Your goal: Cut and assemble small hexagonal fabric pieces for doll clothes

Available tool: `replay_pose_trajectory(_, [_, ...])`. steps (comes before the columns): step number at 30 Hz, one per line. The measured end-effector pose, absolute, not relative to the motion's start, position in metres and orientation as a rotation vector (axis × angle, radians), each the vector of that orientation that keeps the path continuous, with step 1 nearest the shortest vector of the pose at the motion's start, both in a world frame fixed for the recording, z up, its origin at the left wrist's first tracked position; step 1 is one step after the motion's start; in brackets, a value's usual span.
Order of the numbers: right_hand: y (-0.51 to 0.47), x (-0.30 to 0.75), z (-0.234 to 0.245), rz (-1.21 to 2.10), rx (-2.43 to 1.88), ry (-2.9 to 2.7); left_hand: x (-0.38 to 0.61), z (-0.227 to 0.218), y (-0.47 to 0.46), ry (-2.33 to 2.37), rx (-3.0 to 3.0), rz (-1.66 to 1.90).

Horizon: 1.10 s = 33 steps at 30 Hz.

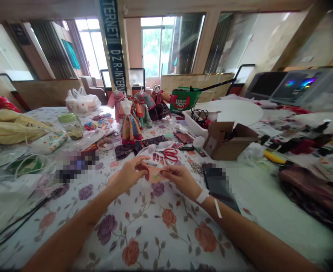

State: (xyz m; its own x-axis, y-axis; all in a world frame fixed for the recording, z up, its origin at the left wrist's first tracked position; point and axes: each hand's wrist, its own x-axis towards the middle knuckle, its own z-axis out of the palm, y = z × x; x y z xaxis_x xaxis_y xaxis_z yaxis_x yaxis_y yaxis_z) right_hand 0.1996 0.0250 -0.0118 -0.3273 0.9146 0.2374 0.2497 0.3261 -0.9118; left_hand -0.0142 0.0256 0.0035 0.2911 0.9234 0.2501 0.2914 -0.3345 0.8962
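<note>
A left hand (134,170) and right hand (180,177) pinch a small, peach, printed fabric piece (154,176), seemingly unfinished, before red-handled scissors (171,155); beyond these, colourfully robed miniature mannequins (144,107) look complete.

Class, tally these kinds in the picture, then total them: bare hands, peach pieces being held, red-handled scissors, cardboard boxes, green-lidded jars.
Bare hands (left hand, right hand): 2
Held peach piece: 1
Red-handled scissors: 1
Cardboard box: 1
Green-lidded jar: 1
Total: 6
</note>
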Motion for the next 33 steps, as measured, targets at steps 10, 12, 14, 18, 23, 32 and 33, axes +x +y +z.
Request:
replay_pose_trajectory(10, [0.004, 0.214, -0.034, 0.522, -0.91, -2.37, -0.024, -0.016, -0.013, 1.164, 2.38, 0.504])
replay_pose_trajectory(12, [0.002, 0.215, -0.037, 0.558, -0.961, -2.343, -0.022, -0.017, -0.015, 1.164, 2.375, 0.486])
replay_pose_trajectory(14, [0.002, 0.215, -0.038, 0.592, -1.007, -2.303, -0.019, -0.014, -0.015, 1.162, 2.392, 0.451])
replay_pose_trajectory(18, [0.004, 0.216, -0.04, 0.627, -1.083, -2.214, -0.013, -0.011, -0.015, 1.17, 2.446, 0.385])
replay_pose_trajectory(23, [0.002, 0.214, -0.038, 0.592, -1.112, -2.229, -0.011, -0.016, -0.012, 1.267, 2.465, 0.473])
replay_pose_trajectory(32, [0.0, 0.209, -0.031, 0.472, -1.11, -2.303, -0.015, -0.025, -0.004, 1.413, 2.436, 0.484])
replay_pose_trajectory(33, [0.0, 0.209, -0.031, 0.461, -1.132, -2.297, -0.015, -0.025, -0.004, 1.433, 2.416, 0.492])
